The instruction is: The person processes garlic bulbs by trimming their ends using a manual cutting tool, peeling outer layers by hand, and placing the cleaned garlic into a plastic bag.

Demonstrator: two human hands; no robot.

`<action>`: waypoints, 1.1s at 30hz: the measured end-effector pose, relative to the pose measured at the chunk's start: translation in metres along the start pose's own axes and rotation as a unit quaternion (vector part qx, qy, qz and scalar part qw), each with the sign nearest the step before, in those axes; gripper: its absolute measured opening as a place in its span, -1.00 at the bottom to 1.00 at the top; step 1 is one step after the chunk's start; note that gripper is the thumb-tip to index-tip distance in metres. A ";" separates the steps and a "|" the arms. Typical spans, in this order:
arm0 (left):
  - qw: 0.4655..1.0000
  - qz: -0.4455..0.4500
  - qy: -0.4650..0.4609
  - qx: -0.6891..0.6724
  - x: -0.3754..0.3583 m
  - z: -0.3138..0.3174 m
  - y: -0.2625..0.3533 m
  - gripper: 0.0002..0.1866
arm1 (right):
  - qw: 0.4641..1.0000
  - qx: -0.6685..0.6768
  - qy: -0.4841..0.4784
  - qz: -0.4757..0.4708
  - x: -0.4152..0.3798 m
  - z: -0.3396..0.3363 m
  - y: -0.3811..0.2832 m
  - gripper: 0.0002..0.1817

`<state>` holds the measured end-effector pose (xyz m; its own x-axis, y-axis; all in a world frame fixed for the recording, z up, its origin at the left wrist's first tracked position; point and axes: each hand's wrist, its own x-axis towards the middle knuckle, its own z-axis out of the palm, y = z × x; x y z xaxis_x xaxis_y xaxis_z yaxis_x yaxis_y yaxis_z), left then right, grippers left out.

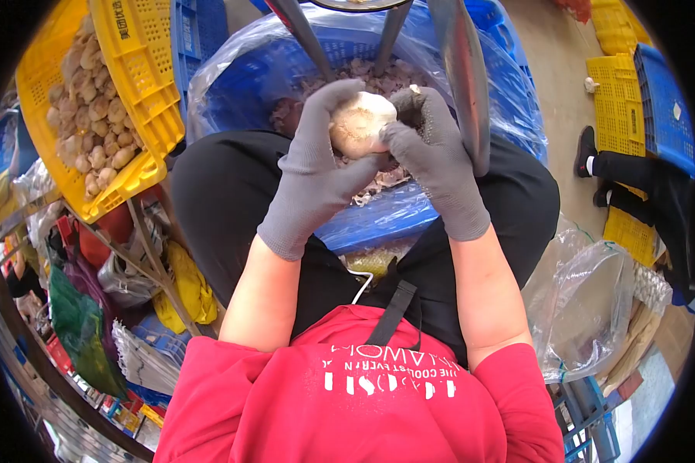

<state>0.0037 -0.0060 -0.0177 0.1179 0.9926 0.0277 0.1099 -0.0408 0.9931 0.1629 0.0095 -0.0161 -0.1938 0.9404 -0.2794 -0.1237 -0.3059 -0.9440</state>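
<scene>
garlic bulb held between both gloved hands, above papery skins in a plastic-lined blue crate.

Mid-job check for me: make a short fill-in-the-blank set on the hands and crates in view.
1. The left hand and right hand both wear gray ____.
2. The left hand holds a pale bulb of ____.
3. Below the hands, dry peelings lie in a ____ crate lined with clear plastic.
4. On the person's left, smaller bulbs sit in a crate coloured ____.

Missing words: gloves; garlic; blue; yellow.
</scene>
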 end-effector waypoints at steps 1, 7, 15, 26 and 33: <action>0.999 0.030 -0.013 0.041 0.000 -0.002 -0.002 -0.34 | 1.000 0.000 0.001 0.000 0.001 -0.002 0.002 -0.77; 0.974 0.097 -0.041 0.199 0.001 -0.008 0.001 -0.32 | 0.986 -0.162 -0.012 -0.040 0.002 -0.008 0.008 -0.82; 0.997 -0.059 -0.031 -0.042 -0.003 -0.007 0.009 -0.36 | 0.997 -0.079 0.002 -0.012 0.001 -0.006 0.012 -0.90; 0.986 0.079 0.001 0.144 0.003 -0.010 0.001 -0.36 | 0.988 -0.116 0.021 -0.100 0.000 -0.001 0.007 -0.82; 0.999 -0.018 -0.009 0.032 0.000 -0.011 0.004 -0.34 | 0.993 -0.113 -0.004 -0.025 -0.003 -0.005 0.004 -0.93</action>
<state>-0.0071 -0.0048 -0.0125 0.1309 0.9913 -0.0102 0.1762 -0.0132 0.9843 0.1676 0.0066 -0.0199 -0.2009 0.9519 -0.2315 0.0885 -0.2178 -0.9720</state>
